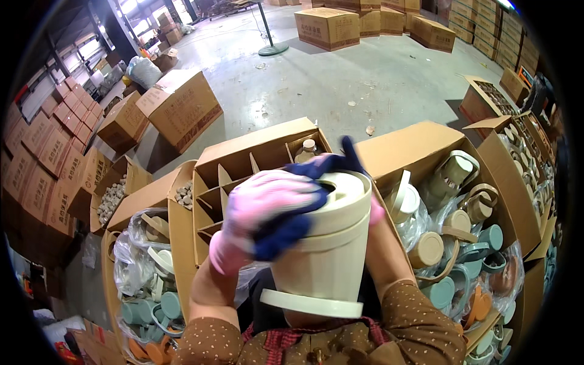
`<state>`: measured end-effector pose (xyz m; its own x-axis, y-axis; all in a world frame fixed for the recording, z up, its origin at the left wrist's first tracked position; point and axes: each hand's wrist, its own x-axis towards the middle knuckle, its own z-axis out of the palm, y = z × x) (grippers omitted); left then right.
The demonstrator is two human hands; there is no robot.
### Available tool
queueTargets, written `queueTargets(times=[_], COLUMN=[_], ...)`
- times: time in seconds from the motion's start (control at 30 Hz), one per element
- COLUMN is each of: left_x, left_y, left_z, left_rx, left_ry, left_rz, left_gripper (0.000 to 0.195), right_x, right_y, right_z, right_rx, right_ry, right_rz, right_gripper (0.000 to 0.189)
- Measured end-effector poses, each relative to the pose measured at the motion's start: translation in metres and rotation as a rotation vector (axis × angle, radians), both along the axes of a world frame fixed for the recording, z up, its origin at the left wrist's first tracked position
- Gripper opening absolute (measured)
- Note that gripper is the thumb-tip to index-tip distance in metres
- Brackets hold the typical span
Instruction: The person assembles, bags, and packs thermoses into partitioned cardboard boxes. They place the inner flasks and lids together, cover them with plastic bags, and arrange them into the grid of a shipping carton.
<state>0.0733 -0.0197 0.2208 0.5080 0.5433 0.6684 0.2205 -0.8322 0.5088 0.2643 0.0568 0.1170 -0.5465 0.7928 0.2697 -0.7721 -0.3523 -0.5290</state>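
Before my chest is a cream plastic vacuum jug body (pixel 328 255) with a round opening in its top part. My left hand (pixel 273 214), in a pink and navy work glove, lies against the upper side and rim; it is blurred. Gloved alike, my right hand (pixel 349 159) wraps the far side of the rim, its palm partly hidden by the jug. A pale curved handle (pixel 312 303) crosses the jug's lower end. Just beyond the hands, a divided cardboard box (pixel 255 137) holds a bottle with a pale stopper (pixel 309 146) in one compartment.
At right, an open carton (pixel 410 137) holds cream, beige, teal and orange jug parts in plastic bags. Another carton of similar parts (pixel 175 246) stands at left, near a box of small grey pieces (pixel 112 196). Closed cartons (pixel 182 109) and a round-based stand (pixel 273 49) are on the floor beyond.
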Motion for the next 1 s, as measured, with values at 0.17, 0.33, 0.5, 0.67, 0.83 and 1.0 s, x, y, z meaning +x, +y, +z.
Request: queueTargets(times=[0.17, 0.33, 0.5, 0.67, 0.83, 1.0], left_x=[-0.018, 0.032, -0.03, 0.011, 0.034, -0.021], left_y=[0.011, -0.011, 0.012, 0.001, 0.008, 0.024], left_z=[-0.036, 0.021, -0.065, 0.018, 0.034, -0.021], left_rx=[-0.216, 0.14, -0.189, 0.059, 0.232, -0.027], left_ry=[-0.289, 0.236, -0.494, -0.022, 0.165, -0.344], left_rz=[-0.065, 0.154, -0.17, 0.054, 0.052, 0.01], left_gripper=[0.042, 0.027, 0.043, 0.026, 0.016, 0.018], right_x=[0.021, -0.009, 0.023, 0.021, 0.004, 0.023], right_y=[-0.001, -0.001, -0.052, 0.014, -0.018, -0.04], right_z=[0.005, -0.011, 0.053, 0.013, 0.016, 0.049], right_rx=[0.389, -0.094, 0.344, 0.409, -0.117, 0.227], right_ry=[-0.05, 0.262, -0.772, 0.151, 0.119, -0.549], right_rz=[-0.331, 0.032, -0.573, -0.153, -0.026, -0.43], right_gripper=[0.077, 0.061, 0.064, 0.057, 0.054, 0.072])
